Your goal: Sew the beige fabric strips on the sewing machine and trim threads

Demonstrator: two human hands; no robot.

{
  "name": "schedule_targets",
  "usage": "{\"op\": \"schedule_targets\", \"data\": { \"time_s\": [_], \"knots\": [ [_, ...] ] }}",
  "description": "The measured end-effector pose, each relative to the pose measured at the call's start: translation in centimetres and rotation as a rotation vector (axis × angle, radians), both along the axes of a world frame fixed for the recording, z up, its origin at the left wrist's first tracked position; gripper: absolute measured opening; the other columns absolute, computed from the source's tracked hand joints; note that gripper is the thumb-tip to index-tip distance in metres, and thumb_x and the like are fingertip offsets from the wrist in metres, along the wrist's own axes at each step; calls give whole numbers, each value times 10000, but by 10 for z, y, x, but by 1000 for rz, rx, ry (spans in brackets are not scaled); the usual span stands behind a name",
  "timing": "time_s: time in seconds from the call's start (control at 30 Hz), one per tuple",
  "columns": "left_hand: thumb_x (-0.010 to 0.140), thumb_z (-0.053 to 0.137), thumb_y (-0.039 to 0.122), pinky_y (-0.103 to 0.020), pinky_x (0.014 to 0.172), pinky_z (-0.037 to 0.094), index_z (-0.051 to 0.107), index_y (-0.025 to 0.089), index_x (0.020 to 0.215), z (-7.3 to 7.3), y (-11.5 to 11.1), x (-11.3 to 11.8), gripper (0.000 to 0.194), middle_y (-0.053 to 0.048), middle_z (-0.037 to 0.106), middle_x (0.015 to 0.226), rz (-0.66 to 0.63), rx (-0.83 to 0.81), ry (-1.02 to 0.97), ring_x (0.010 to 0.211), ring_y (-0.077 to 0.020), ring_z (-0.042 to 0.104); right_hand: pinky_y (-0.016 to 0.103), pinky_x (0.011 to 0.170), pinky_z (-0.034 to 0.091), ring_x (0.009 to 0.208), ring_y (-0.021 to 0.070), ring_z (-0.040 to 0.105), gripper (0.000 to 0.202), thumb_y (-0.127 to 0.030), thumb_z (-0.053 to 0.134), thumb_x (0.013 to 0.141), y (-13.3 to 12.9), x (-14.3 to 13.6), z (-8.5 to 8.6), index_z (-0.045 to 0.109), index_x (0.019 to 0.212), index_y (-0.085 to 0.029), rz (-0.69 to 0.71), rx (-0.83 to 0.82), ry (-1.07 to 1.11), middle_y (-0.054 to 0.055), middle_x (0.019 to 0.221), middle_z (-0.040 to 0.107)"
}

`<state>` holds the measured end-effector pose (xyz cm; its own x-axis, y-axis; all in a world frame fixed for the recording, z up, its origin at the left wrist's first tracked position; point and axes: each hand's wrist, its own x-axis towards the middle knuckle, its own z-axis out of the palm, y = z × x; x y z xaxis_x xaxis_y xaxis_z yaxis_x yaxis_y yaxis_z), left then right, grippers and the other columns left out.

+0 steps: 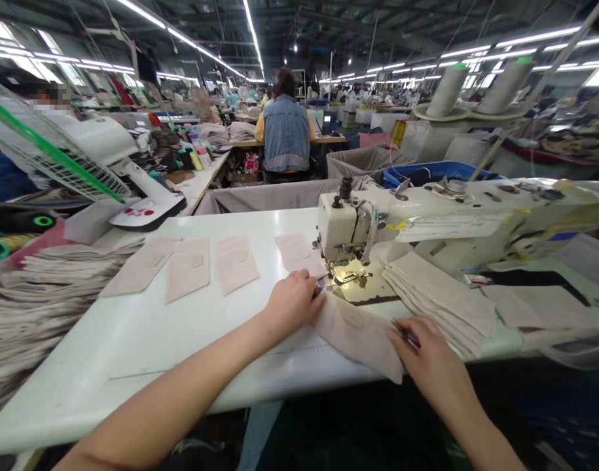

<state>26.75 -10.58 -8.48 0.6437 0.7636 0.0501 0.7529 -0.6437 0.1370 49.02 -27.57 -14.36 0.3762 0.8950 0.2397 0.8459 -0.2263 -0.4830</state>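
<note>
A beige fabric piece [361,330] with a small tab lies at the front of the sewing machine [345,226]. My left hand [295,297] is closed on its left end, just left of the metal needle plate [372,288]. My right hand [421,343] pinches the piece's right end and also holds a small dark, pointed tool [406,335]. Behind my left hand another beige piece [299,252] reaches to the presser foot. Three similar pieces [236,261] lie apart on the white table [181,340].
Stacked beige fabric [441,301] lies right of the needle plate. A large fabric pile [44,307] fills the left edge, near a white fan [103,144]. Thread cones [503,85] stand at the back right. A person in a denim vest [286,134] sits ahead, facing away.
</note>
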Motion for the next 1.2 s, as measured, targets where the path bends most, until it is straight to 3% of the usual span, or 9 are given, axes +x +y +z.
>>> {"op": "schedule_targets", "data": {
  "time_s": [0.13,0.27,0.43,0.6,0.7,0.8,0.9,1.03,1.2],
  "knots": [
    [847,638,194,-316,769,487,622,169,873,-6,-9,-3,40,-77,639,958,-7,-174,-111,909,-228,619,335,699,509,816,229,661,311,-539,546,873,2,0,-4,618,828,-239,18,10,176,58,903,659],
    [790,613,110,-271,681,448,561,181,771,-14,0,0,91,-19,607,802,28,-324,-342,753,-167,576,330,664,507,717,220,653,385,-607,566,828,-5,-8,6,660,844,-235,-63,-39,425,42,838,705],
    [824,628,204,-231,560,425,587,165,955,-13,20,8,143,24,619,739,182,-592,-607,620,-128,558,330,840,530,971,256,686,374,-552,559,848,-16,-19,12,710,924,-218,56,-24,681,75,993,746],
    [830,574,128,-281,691,464,638,166,799,-13,29,22,81,-24,660,768,95,-356,-470,731,-176,604,323,767,546,845,224,690,278,-463,544,894,-20,-43,-1,650,962,-216,48,48,601,62,912,720],
    [800,549,65,-303,763,448,605,176,742,-16,27,29,138,-47,654,823,49,-225,-445,815,-199,588,302,721,523,789,193,649,177,-369,500,957,-21,-57,-7,603,921,-230,179,90,503,37,864,665],
    [791,539,64,-296,716,436,585,182,727,-20,28,29,142,-45,628,791,13,-115,-404,768,-195,564,295,740,509,827,183,633,133,-279,464,992,-21,-63,-9,584,958,-234,321,129,444,38,907,639],
    [787,552,83,-286,695,433,581,186,707,-24,34,28,134,-35,610,761,16,-95,-409,745,-188,560,299,755,507,855,186,633,117,-179,473,971,-21,-63,-11,567,1016,-233,386,152,372,42,951,630],
    [793,549,104,-289,701,433,585,187,717,-31,41,28,118,-34,611,757,50,-80,-430,748,-189,562,309,739,500,851,192,634,291,-33,418,902,-17,-61,-11,563,1055,-233,464,162,218,48,982,613],
    [784,546,110,-285,691,420,584,189,719,-34,45,31,110,-33,628,763,79,-77,-450,738,-185,565,305,667,488,777,186,635,353,-4,394,857,-12,-63,-8,566,1078,-218,451,159,108,65,1021,616]
  ]
}}
